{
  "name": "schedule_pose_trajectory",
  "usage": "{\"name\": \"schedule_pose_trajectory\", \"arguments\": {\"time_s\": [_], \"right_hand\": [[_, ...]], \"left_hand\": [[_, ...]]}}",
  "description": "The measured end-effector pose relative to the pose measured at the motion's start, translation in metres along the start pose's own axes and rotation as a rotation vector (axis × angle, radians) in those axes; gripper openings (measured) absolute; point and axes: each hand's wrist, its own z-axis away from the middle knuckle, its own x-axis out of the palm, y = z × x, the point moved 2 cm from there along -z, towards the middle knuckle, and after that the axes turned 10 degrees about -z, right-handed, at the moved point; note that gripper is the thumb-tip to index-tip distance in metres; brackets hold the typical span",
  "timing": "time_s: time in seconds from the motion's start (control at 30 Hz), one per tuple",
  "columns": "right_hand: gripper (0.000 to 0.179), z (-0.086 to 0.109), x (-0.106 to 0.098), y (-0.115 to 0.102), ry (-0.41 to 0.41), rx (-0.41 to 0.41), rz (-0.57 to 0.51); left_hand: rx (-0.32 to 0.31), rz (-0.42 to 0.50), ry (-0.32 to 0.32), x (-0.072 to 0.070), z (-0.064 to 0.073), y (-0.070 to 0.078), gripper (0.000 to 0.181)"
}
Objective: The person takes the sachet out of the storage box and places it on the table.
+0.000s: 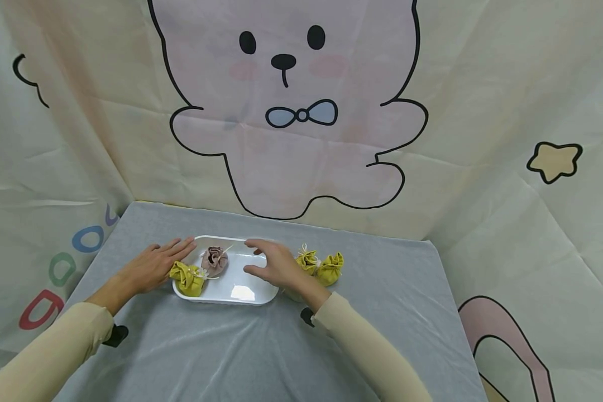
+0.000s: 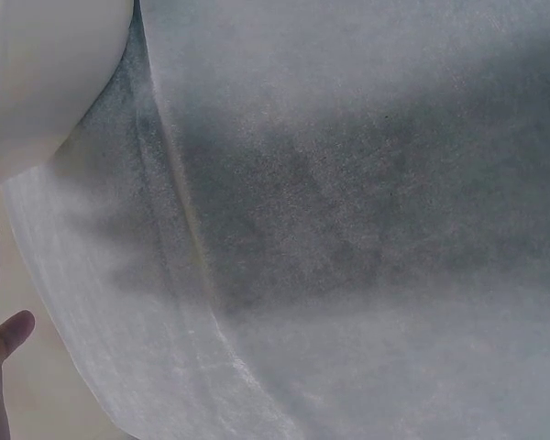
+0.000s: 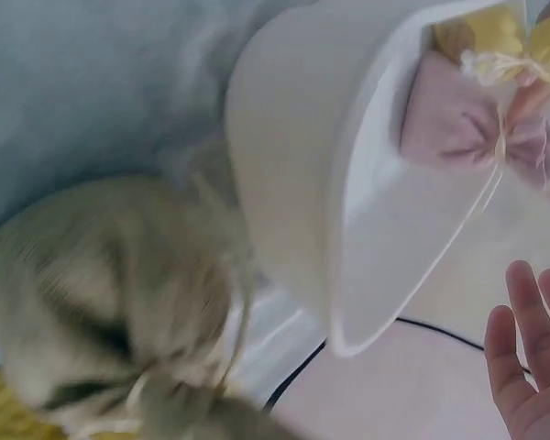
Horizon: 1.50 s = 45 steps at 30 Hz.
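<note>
A white tray (image 1: 237, 297) lies on the cloth, with a yellow drawstring pouch (image 1: 188, 279) and a pink drawstring pouch (image 1: 214, 261) at its left end. My left hand (image 1: 156, 267) rests at the tray's left rim, fingers fairly straight. Above the tray's right part hovers my right hand (image 1: 278, 265), thumb and fingers apart, holding nothing. Two more yellow pouches, a nearer-left one (image 1: 306, 261) and a right one (image 1: 330, 269), sit just beyond that hand. In the right wrist view an olive-brown pouch (image 3: 110, 284) stands outside the tray; in the head view my wrist mostly covers it.
A grey cloth (image 1: 392, 301) covers the table. Behind it hangs a pale curtain (image 1: 482, 111) with a cartoon bear, and similar fabric encloses both sides. The table's back edge runs along the curtain's foot.
</note>
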Motion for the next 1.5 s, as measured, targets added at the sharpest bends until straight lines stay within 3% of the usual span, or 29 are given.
{"name": "schedule_pose_trajectory", "arguments": {"time_s": [0.23, 0.43, 0.8, 1.0, 1.27, 1.5], "right_hand": [[0.061, -0.015, 0.023, -0.008, 0.004, -0.026, 0.027], [0.065, -0.025, 0.040, -0.009, 0.034, -0.016, 0.007], [0.066, -0.040, 0.056, -0.009, 0.108, 0.024, 0.011], [0.065, -0.047, 0.063, -0.010, 0.089, 0.048, -0.021], [0.063, -0.055, 0.072, -0.010, 0.087, 0.096, 0.026], [0.056, -0.057, 0.079, -0.014, 0.081, 0.076, 0.073]], "left_hand": [[-0.013, -0.005, -0.041, 0.000, 0.000, 0.000, 0.067], [-0.014, -0.019, -0.029, 0.003, -0.001, 0.000, 0.067], [-0.005, -0.028, -0.009, 0.004, -0.003, 0.000, 0.068], [-0.006, -0.027, -0.023, 0.004, -0.002, -0.001, 0.067], [-0.011, -0.017, -0.031, 0.001, -0.002, 0.001, 0.066], [0.004, -0.026, -0.012, 0.002, 0.000, 0.000, 0.066]]}}
